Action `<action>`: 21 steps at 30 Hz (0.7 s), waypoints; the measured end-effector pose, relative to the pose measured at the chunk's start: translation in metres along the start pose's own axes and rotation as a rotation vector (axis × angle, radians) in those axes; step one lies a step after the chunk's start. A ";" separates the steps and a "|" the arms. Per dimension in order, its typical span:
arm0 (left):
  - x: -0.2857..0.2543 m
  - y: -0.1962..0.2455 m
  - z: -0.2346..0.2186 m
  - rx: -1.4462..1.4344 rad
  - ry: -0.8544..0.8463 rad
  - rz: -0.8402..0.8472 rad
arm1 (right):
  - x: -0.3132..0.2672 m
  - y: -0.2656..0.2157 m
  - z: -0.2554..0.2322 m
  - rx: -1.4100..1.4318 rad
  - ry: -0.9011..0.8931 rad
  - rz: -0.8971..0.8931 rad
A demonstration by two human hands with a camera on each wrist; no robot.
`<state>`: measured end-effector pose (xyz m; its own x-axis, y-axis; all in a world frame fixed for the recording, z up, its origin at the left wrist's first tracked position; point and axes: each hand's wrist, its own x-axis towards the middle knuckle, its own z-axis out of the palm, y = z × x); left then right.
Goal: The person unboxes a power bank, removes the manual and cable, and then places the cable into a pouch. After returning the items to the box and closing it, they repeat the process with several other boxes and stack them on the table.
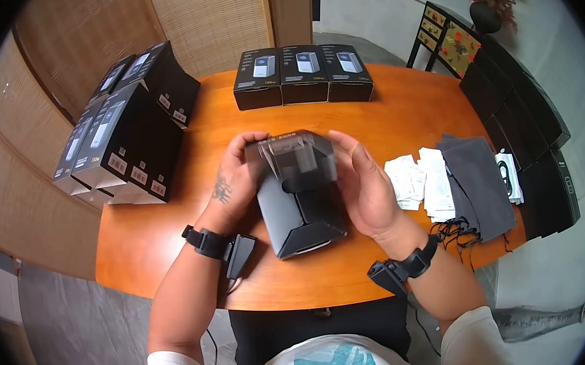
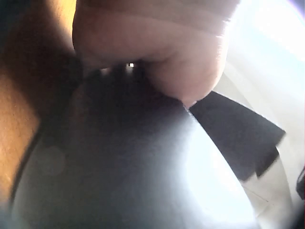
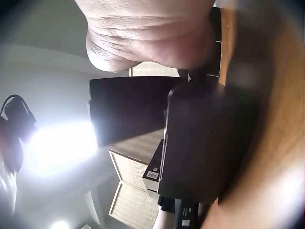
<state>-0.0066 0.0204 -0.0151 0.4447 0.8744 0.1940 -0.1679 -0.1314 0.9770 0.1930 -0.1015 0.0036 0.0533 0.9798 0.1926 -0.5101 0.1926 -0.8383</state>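
Note:
A black box [image 1: 302, 216] is held over the middle of the table, its far upper part blurred. On its left side my left hand [image 1: 236, 177] grips it, fingers round the far left edge. My right hand [image 1: 370, 193] is at the box's right side, palm turned inward and fingers extended; whether its fingertips touch is unclear. The left wrist view shows the left hand [image 2: 157, 43] against the broad dark box face [image 2: 119, 157]. Below the right hand [image 3: 152, 38], the right wrist view shows the dark box [image 3: 200, 138] with a panel [image 3: 128, 107] sticking out.
Black boxes [image 1: 129, 141] stand at the left, three more [image 1: 303, 77] at the back and others [image 1: 536, 182] along the right edge. White papers [image 1: 435, 184], grey pouches [image 1: 481, 187] with dark cords and a small white packet [image 1: 510, 176] lie on the table's right [image 1: 404, 110].

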 end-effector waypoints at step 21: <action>-0.002 0.009 -0.001 0.410 -0.073 0.132 | -0.008 -0.003 0.016 -1.377 -0.411 -0.602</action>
<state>-0.0100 0.0182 -0.0069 0.5065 0.8042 0.3110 0.1289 -0.4272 0.8949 0.1801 -0.1103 0.0129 -0.3948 0.7058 0.5882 0.6635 0.6619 -0.3490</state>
